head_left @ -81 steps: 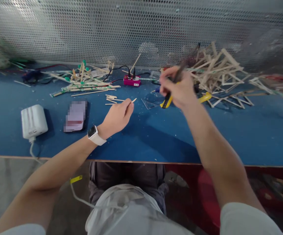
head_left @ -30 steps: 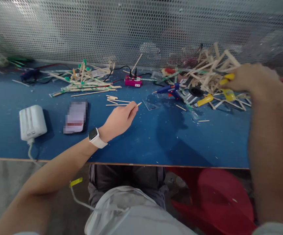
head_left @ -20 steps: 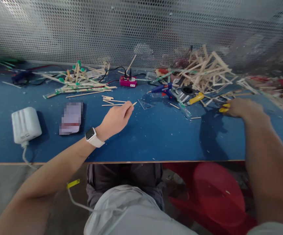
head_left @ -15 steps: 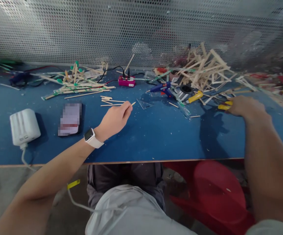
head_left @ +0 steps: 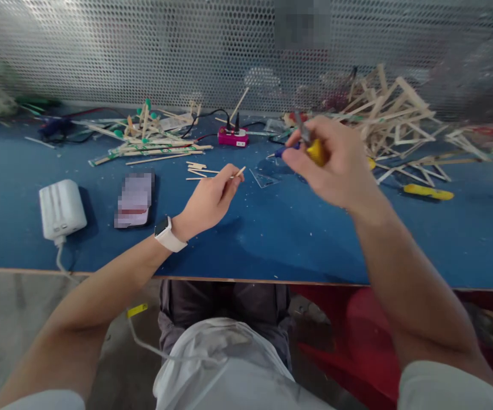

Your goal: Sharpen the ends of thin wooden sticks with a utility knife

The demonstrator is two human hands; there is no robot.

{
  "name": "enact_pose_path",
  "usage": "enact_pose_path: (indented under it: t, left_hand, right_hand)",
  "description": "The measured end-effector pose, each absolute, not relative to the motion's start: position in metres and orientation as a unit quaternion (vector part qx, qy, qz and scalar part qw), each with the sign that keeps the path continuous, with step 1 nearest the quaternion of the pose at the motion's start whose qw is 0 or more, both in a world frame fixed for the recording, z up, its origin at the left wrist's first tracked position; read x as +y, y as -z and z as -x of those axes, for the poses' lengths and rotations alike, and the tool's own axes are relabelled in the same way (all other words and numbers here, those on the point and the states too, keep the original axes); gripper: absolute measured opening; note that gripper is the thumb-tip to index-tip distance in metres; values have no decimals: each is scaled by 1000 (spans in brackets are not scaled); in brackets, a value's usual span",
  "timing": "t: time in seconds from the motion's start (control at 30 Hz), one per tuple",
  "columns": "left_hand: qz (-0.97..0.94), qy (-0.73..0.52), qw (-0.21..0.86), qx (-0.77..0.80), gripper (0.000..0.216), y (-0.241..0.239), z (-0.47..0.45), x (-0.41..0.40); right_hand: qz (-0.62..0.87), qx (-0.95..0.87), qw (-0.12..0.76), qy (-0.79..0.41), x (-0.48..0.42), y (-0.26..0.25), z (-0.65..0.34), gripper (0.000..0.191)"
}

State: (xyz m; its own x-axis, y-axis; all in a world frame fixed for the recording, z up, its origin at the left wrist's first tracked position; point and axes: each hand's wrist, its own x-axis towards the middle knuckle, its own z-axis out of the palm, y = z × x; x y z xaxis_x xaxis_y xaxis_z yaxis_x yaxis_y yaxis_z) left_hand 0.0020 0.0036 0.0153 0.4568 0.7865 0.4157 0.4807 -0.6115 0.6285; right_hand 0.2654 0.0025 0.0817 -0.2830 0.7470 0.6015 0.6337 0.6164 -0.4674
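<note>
My left hand (head_left: 214, 195), with a white-strapped watch on the wrist, is closed on a thin wooden stick (head_left: 240, 172) whose tip sticks out past the fingers. Raised over the table, my right hand (head_left: 336, 159) grips pliers (head_left: 315, 149) with yellow handles and grey metal jaws pointing up and away; motion blurs them a little. Behind that hand, a blue glue gun (head_left: 287, 151) is mostly hidden. Short cut sticks (head_left: 197, 169) lie just beyond my left hand. A clear set square (head_left: 263, 179) rests between the two hands.
A phone (head_left: 135, 199) and a white power bank (head_left: 62, 209) with a cable lie at left. At the back are a pink power socket (head_left: 233, 138), a stick pile (head_left: 156, 145) and a wooden frame heap (head_left: 394, 122). A yellow-handled tool (head_left: 428, 192) lies at right.
My right hand has lifted from the table's right side and swung left and up with the pliers. My left hand still holds the stick. The view has shifted slightly.
</note>
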Motion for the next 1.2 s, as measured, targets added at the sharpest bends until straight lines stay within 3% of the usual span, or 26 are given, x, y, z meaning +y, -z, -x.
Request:
enact_pose_path:
  t: [0.13,0.3,0.6,0.7,0.97,1.2]
  left_hand:
    - [-808,-370,243,389,17,-21,-1,2]
    - [-792,-395,254,389,15,-24,-4,-2]
    - [-804,-406,260,348,18,-23,-3,-8]
    - [-811,-400,218,366,26,-21,-2,-5]
    - [-818,-379,193,387,29,-18,-2,5]
    - [-816,-337,232,408,24,-17,-1,10]
  right_hand:
    - [389,-808,426,-120,8,-56,-214,37]
    - [347,-825,446,7,12,-14,-214,23]
    - [353,-830,429,-41,-2,-10,-212,23]
    - [369,-818,429,-106,-3,-8,-209,23]
    - [335,-673,429,-500,0,-10,-204,39]
    - [324,-663,419,-528,9,-6,-206,48]
